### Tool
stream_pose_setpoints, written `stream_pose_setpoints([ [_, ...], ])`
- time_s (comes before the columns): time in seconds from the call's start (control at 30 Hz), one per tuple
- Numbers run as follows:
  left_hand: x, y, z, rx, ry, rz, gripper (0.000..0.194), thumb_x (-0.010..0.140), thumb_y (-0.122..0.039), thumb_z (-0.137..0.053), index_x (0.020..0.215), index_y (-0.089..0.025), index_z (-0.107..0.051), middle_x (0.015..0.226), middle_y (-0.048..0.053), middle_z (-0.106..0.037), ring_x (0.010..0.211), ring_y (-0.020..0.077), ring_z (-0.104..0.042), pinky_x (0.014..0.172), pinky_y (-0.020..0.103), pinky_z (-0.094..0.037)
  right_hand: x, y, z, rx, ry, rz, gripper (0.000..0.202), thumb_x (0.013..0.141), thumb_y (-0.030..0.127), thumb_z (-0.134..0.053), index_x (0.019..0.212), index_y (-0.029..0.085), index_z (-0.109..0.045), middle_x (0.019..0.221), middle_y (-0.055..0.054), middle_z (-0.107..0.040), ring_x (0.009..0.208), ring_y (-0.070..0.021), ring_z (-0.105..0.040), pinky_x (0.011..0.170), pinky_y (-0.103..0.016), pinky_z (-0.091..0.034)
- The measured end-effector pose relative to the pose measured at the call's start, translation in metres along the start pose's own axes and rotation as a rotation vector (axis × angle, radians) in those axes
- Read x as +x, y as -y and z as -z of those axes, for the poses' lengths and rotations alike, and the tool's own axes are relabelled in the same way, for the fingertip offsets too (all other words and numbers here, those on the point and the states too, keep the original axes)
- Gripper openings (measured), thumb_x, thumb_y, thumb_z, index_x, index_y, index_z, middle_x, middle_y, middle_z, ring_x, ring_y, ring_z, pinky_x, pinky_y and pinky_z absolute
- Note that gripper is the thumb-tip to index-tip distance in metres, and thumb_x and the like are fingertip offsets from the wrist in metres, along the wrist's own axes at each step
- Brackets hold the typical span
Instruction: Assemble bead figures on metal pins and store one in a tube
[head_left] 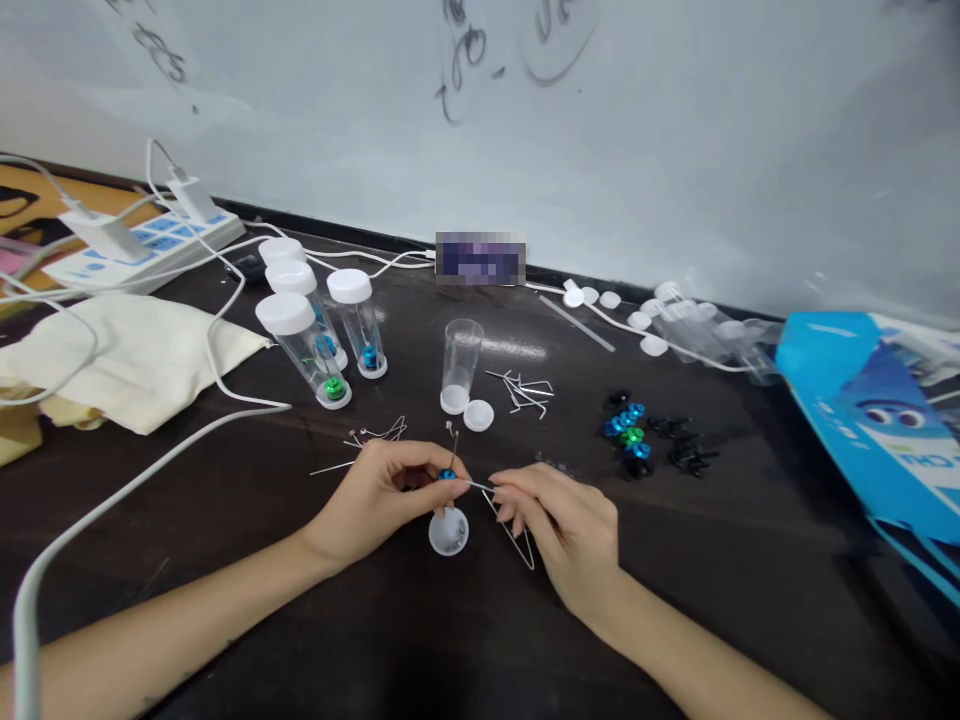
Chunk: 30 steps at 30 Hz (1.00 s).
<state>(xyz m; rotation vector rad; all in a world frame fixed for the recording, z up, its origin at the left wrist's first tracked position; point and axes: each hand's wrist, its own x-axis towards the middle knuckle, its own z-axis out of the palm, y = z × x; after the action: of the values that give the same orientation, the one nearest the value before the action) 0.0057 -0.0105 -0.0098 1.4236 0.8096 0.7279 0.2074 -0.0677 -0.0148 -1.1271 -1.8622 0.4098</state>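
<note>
A small white round plastic cap (439, 528), with bits inside too tiny to identify, rests on the dark glossy table (360, 640) just below the left fingertips. Above it, the left hand (394, 488) pinches a small blue metal fitting (448, 475), a thin wire rising beside it. The right hand (566, 530) grasps a slim silver metal rod (480, 487) pointed at the fitting; whether its tip is seated is hidden. A bent silver wire (513, 540) slants below the right fingers.

Good handling here probably means keeping the rod square to the fitting, turning it lightly and steadying the wire; staying over the cap should catch anything dropped.

Farther off are silver L-shaped keys (534, 389), a clear plastic tube (463, 345), and clear tubes with white lids (350, 286).
</note>
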Motion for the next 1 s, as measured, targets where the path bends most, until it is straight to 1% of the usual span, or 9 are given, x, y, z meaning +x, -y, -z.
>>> stream_pose_setpoints([
  [0.1,0.0002,-0.0001,0.0005,-0.007,0.004,0.006,0.013,0.080,-0.025,-0.070,0.083,-0.013,-0.073,0.075,0.004,-0.070,0.058,0.0114,-0.058,0.057,0.022,-0.050,-0.0011,-0.0015,-0.0010,0.003,0.014,-0.017,0.017,0.097,0.014,-0.049,0.103,0.018,-0.065,0.066,0.001,-0.063,0.051,-0.0110,-0.060,0.051,-0.024,-0.052],
  [0.2,0.0018,-0.0021,0.0023,-0.028,-0.008,0.013,0.012,0.080,-0.024,-0.070,0.083,-0.013,-0.073,0.068,0.002,-0.068,0.056,0.0111,-0.058,0.057,0.022,-0.050,-0.0009,-0.0020,-0.0019,-0.097,0.008,0.040,0.015,0.095,0.016,-0.056,0.106,0.017,-0.065,0.087,-0.006,-0.066,0.066,-0.0134,-0.064,0.060,-0.026,-0.055],
  [0.27,0.0027,-0.0036,0.0033,-0.039,-0.016,0.016,0.011,0.081,-0.023,-0.070,0.083,-0.013,-0.073,0.066,0.002,-0.067,0.056,0.0110,-0.058,0.057,0.021,-0.050,-0.0004,-0.0021,-0.0024,-0.195,-0.016,0.085,0.016,0.093,0.015,-0.059,0.107,0.018,-0.066,0.102,-0.010,-0.062,0.076,-0.0153,-0.065,0.067,-0.029,-0.056],
  [0.3,0.0028,-0.0043,0.0036,-0.043,-0.017,0.017,0.011,0.081,-0.023,-0.070,0.083,-0.012,-0.073,0.066,0.002,-0.067,0.056,0.0109,-0.058,0.057,0.021,-0.049,0.0000,-0.0021,-0.0025,-0.232,-0.036,0.107,0.017,0.092,0.013,-0.059,0.106,0.019,-0.067,0.104,-0.010,-0.061,0.079,-0.0159,-0.064,0.069,-0.030,-0.056],
  [0.4,0.0025,-0.0054,0.0032,-0.051,-0.005,0.016,0.011,0.081,-0.023,-0.069,0.083,-0.012,-0.073,0.066,0.001,-0.066,0.056,0.0104,-0.058,0.057,0.021,-0.049,0.0012,-0.0016,-0.0019,-0.270,-0.079,0.163,0.021,0.091,0.008,-0.058,0.103,0.022,-0.068,0.095,-0.007,-0.063,0.082,-0.0174,-0.064,0.069,-0.031,-0.056],
  [0.5,0.0020,-0.0053,0.0022,-0.049,-0.001,0.012,0.011,0.081,-0.023,-0.070,0.082,-0.012,-0.072,0.064,0.001,-0.066,0.055,0.0106,-0.057,0.056,0.021,-0.049,0.0019,-0.0010,-0.0009,-0.225,-0.077,0.173,0.021,0.091,0.009,-0.058,0.103,0.022,-0.069,0.088,-0.006,-0.066,0.079,-0.0172,-0.065,0.065,-0.030,-0.055],
  [0.8,0.0010,-0.0025,0.0018,-0.006,-0.006,-0.004,0.011,0.081,-0.023,-0.069,0.082,-0.013,-0.072,0.067,0.001,-0.066,0.055,0.0101,-0.057,0.056,0.020,-0.048,0.0012,0.0012,-0.0018,-0.080,0.004,0.054,0.020,0.095,0.010,-0.051,0.105,0.017,-0.065,0.073,-0.002,-0.066,0.061,-0.0128,-0.061,0.056,-0.025,-0.052],
  [0.9,0.0011,-0.0036,0.0020,0.003,-0.012,-0.002,0.011,0.082,-0.022,-0.068,0.082,-0.012,-0.072,0.066,0.001,-0.066,0.056,0.0099,-0.057,0.056,0.020,-0.048,0.0017,0.0003,-0.0029,-0.046,0.025,0.002,0.018,0.095,0.012,-0.052,0.107,0.018,-0.064,0.076,-0.002,-0.066,0.060,-0.0127,-0.061,0.059,-0.026,-0.053],
  [1.0,0.0026,-0.0057,0.0029,-0.011,-0.034,0.006,0.011,0.082,-0.022,-0.068,0.082,-0.012,-0.072,0.065,0.001,-0.066,0.056,0.0098,-0.057,0.057,0.019,-0.048,0.0023,-0.0016,-0.0042,-0.063,0.025,0.014,0.020,0.092,0.013,-0.059,0.110,0.018,-0.063,0.087,-0.005,-0.067,0.070,-0.0152,-0.063,0.065,-0.028,-0.055],
])
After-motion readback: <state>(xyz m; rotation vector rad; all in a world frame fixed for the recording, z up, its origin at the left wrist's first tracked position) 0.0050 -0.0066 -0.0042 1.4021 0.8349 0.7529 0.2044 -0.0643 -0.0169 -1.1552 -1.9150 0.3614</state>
